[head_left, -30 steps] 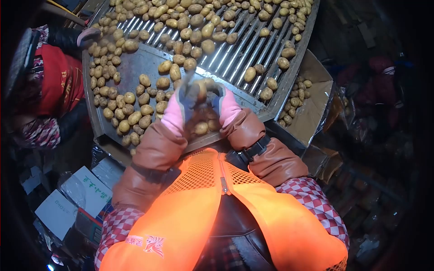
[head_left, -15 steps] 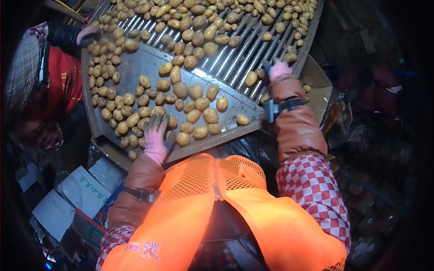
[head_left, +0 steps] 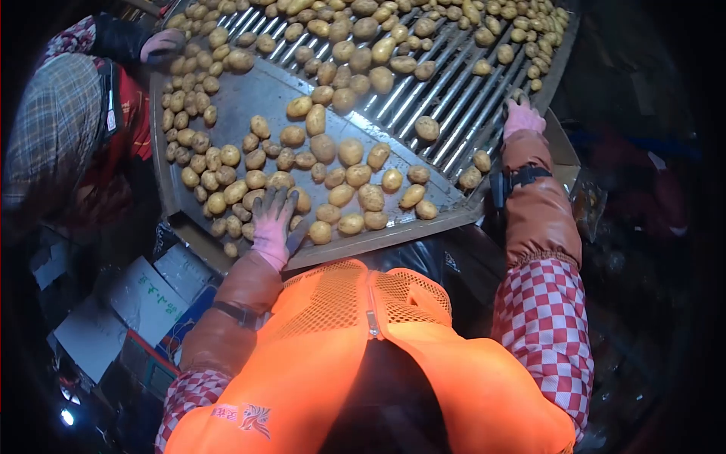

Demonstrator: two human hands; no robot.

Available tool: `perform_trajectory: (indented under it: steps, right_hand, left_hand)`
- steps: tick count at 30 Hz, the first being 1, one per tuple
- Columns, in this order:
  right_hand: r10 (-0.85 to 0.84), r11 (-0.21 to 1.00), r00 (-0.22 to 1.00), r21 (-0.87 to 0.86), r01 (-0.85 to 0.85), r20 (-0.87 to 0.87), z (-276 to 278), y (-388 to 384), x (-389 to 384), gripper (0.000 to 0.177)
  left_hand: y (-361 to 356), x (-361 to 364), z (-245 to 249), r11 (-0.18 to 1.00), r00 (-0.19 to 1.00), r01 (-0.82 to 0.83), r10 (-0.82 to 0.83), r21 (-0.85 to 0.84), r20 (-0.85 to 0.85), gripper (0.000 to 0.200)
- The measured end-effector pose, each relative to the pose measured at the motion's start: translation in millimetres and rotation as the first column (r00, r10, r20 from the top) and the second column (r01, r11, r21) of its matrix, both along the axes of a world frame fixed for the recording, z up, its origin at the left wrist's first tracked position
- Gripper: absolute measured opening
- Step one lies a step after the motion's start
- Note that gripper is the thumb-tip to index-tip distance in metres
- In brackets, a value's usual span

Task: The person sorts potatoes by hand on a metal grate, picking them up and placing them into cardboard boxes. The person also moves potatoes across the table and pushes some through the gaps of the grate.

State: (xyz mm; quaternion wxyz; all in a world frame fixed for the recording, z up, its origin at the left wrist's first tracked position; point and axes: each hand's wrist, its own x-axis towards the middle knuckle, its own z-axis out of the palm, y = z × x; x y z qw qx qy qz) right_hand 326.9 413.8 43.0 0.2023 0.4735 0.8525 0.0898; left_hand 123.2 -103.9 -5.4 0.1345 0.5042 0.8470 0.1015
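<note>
My left hand (head_left: 274,227), in a pink glove with dark fingers, lies with its fingers spread on potatoes (head_left: 255,179) near the front edge of a metal sorting tray (head_left: 261,91). My right hand (head_left: 523,119), gloved alike, is at the right rim of the metal rollers (head_left: 446,94). Its fingers are curled around what looks like a potato, mostly hidden. One loose potato (head_left: 427,129) rests on the rollers left of that hand. Two more, including a potato (head_left: 482,160), sit below it by the tray's right corner.
Many potatoes (head_left: 363,29) cover the far rollers. Across the tray's left side, another person's gloved hand (head_left: 162,47) rests by the rim. White cardboard pieces (head_left: 147,295) with green writing lie at lower left. A cardboard box (head_left: 561,147) stands beyond the right rim.
My right hand has moved up and right along the rim. More potatoes now lie at the tray's right front. My left hand stays spread on the potatoes; the view has shifted slightly.
</note>
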Motion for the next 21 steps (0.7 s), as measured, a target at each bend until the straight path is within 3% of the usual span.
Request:
perform_trajectory:
  steps: [2,4,5,6,8,10,11,12,13,14,15,16,18,19,20,21]
  right_hand:
    - [-0.039,0.999,0.999,0.010,0.039,-0.017,-6.3,-7.0,6.1,0.043]
    - [0.010,0.998,0.946,-0.048,-0.027,-0.325,-13.2,-4.2,23.5,0.044]
    - [-0.128,0.990,0.880,-0.111,0.086,-0.457,-18.4,-8.4,32.1,0.050]
    - [-0.124,0.990,0.880,-0.115,0.080,-0.459,-28.9,-10.0,46.6,0.050]
    - [-0.482,0.869,0.422,-0.479,0.120,-0.768,-48.8,-6.9,87.7,0.052]
    - [-0.438,0.898,0.143,-0.427,0.102,-0.887,-45.1,-13.8,128.7,0.057]
    - [-0.276,0.942,0.419,-0.156,0.298,-0.865,-22.4,-29.8,136.7,0.057]
    - [-0.159,0.906,0.682,0.170,0.388,-0.714,4.1,-42.5,139.8,0.057]
    - [-0.102,0.870,0.743,0.303,0.389,-0.661,3.6,-43.0,148.9,0.053]
    - [-0.097,0.866,0.744,0.313,0.391,-0.661,5.7,-49.0,146.9,0.053]
    - [-0.194,0.933,0.501,-0.001,0.361,-0.844,8.0,-62.3,134.6,0.049]
    - [-0.341,0.930,0.224,-0.294,0.220,-0.913,9.6,-78.2,119.4,0.047]
    - [-0.357,0.933,0.377,-0.306,0.191,-0.855,21.1,-118.7,84.0,0.043]
    - [-0.459,0.886,0.204,-0.463,0.031,-0.865,17.5,-122.7,71.5,0.045]
    - [-0.435,0.886,0.350,-0.464,0.001,-0.830,22.6,-129.9,65.8,0.045]
    - [-0.450,0.874,0.304,-0.484,-0.043,-0.840,-1.8,-125.6,64.0,0.045]
  left_hand:
    - [-2.6,-0.6,-3.7,1.000,1.000,0.010,-0.010,-0.003,-0.012,0.072]
    - [0.0,-0.8,-2.8,1.000,1.000,0.002,-0.002,-0.005,-0.022,0.072]
    - [0.4,-1.6,-2.6,1.000,1.000,0.009,-0.009,0.014,-0.024,0.072]
    - [0.6,-2.0,-2.1,0.999,1.000,0.019,-0.018,0.032,-0.025,0.071]
    - [3.6,-4.7,1.8,1.000,1.000,0.016,-0.015,0.022,-0.019,0.071]
    - [10.0,-14.0,-0.4,0.999,0.998,0.040,-0.039,0.022,-0.052,0.069]
    - [15.2,-22.1,-1.1,0.999,0.998,0.044,-0.042,0.023,-0.051,0.069]
    - [23.6,-33.6,-1.9,0.998,0.995,0.047,-0.043,0.039,-0.091,0.067]
    - [34.5,-47.1,-3.2,0.997,0.990,0.051,-0.042,0.062,-0.133,0.065]
    - [44.4,-62.5,-2.5,0.998,0.970,0.000,-0.014,-0.059,-0.244,0.060]
    - [50.7,-80.2,-12.0,1.000,0.972,-0.013,0.009,-0.015,-0.234,0.056]
    - [56.4,-94.8,-20.2,0.996,0.967,-0.053,0.032,-0.078,-0.254,0.054]
    - [70.8,-105.4,-12.0,0.964,0.952,-0.257,0.240,-0.068,-0.191,0.052]
    - [67.2,-106.2,-19.7,0.962,0.948,-0.266,0.248,-0.067,-0.197,0.052]
    - [62.2,-107.0,-34.2,0.931,0.918,-0.365,0.362,0.012,-0.162,0.052]
    - [56.4,-110.3,-40.7,0.884,0.875,-0.460,0.468,0.086,-0.122,0.052]
